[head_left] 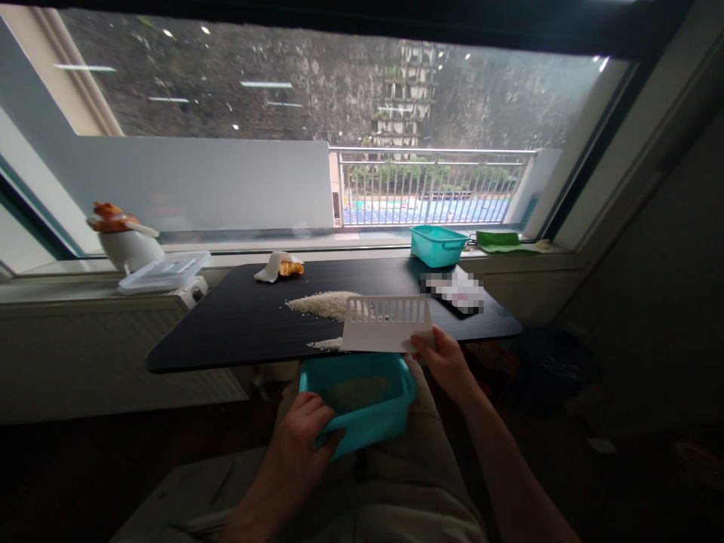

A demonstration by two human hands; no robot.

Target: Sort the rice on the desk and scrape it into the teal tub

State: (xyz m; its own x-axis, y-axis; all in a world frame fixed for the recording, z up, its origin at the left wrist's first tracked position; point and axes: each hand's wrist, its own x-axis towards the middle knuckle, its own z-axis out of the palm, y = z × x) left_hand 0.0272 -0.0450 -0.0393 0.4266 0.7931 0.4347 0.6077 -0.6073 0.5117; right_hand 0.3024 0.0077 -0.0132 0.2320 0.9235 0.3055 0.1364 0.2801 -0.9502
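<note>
My left hand [298, 441] grips the near left corner of a teal plastic basket [362, 403] held just under the front edge of the black table [237, 324]; some rice lies in the basket. My right hand [444, 360] pinches the right end of a white slotted plastic scraper [386, 324], which stands upright at the table's front edge. A heap of white rice [325, 304] lies on the table behind the scraper. A thin line of rice [325, 345] sits at the edge to the left of the scraper.
A second teal basket [437, 244] stands at the table's far right, with a green cloth [501, 241] on the sill beyond. A crumpled paper with something orange [280, 266] lies at the back. A clear lid [164, 271] and a white pot [127, 241] sit left.
</note>
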